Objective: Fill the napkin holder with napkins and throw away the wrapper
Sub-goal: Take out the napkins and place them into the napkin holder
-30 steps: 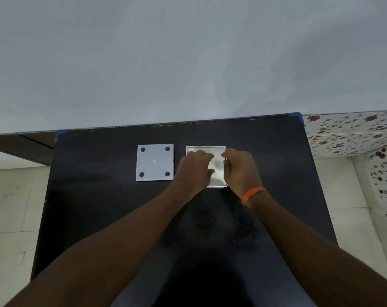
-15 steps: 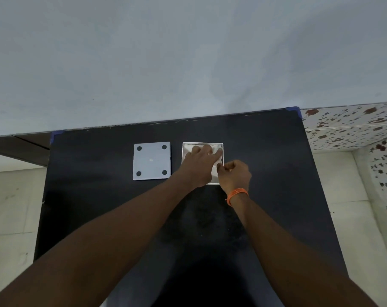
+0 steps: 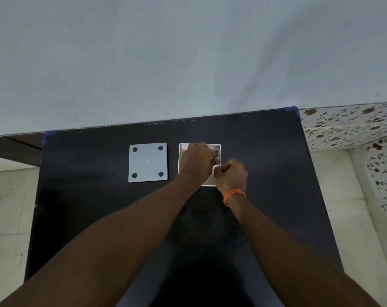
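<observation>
A: Well, where's the napkin holder [image 3: 181,158]?

B: It's on the black table [image 3: 77,196], toward the far edge, right of centre. It lies flat with its open face up. It looks square, so it has no real long axis, and its sides run parallel to the table's edges.

A: And the hands?

B: The left hand [image 3: 197,161] covers most of it, fingers bent down into the far right corner. I can't tell whether they grip what's inside or only press on it. The right hand [image 3: 231,176] is curled tight at the right rim, pinching a small white strip [image 3: 216,167] that curls upward.

A: Which step is this?

B: Unwrapping, I'd judge. The strip is probably wrapper being peeled while the left hand steadies the pack. What's inside is mostly hidden.

A: What next?

B: A steady pull away from the holder, with the left hand holding the napkins down so they don't lift out.

A: Anything else?

B: Just left lies a grey square plate [image 3: 147,162] with four dark dots, apart from the holder. There's an orange band [image 3: 234,194] on the right wrist.
</observation>
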